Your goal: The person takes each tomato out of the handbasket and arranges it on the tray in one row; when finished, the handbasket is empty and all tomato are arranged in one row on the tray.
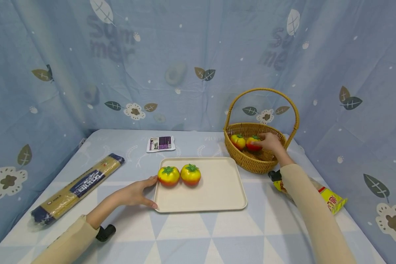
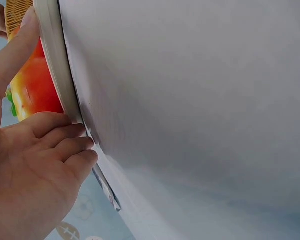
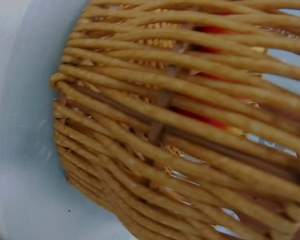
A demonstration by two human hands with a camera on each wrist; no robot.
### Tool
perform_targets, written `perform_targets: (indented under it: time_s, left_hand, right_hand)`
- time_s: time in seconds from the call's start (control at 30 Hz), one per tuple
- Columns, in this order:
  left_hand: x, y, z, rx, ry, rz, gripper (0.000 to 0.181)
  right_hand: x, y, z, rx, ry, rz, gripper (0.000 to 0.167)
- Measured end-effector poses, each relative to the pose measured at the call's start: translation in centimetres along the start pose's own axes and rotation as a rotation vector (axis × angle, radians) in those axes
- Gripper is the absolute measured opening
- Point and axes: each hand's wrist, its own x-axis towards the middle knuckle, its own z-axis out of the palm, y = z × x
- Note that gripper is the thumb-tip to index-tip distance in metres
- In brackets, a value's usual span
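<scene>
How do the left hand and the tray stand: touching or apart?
Touching: the left wrist view shows fingers of the left hand against the outer edge of the tray.

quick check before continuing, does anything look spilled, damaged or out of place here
Nothing stands out: no spill or damage shows. Two tomato-like fruits sit on the tray, two more in the upright wicker basket; the pasta pack lies slanted. The yellow snack bag is partly hidden by the right sleeve, so I can't check it all.
</scene>
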Motion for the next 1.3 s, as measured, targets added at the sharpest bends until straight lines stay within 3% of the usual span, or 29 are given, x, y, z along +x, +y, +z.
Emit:
perform_targets:
  time_s: [0.53,0.9,1.3]
  left_hand:
    - [0.0,0.2,0.1,0.005,-0.006,-0.017,0.109]
    - [0.2,-0.1,0.2,0.018,-0.006,-0.008,0.110]
    - [0.1,0.0,0.1,0.014,-0.003,-0.022,0.110]
  right_hand:
    - [0.2,0.6,0.9,0.014,-0.003,0.054,0.076]
    - [0.1,1.1,1.3,-0.014,0.080,0.025,0.075]
    - [-1.4,0.5,1.8,0.049,0.202,-0.005,0.072]
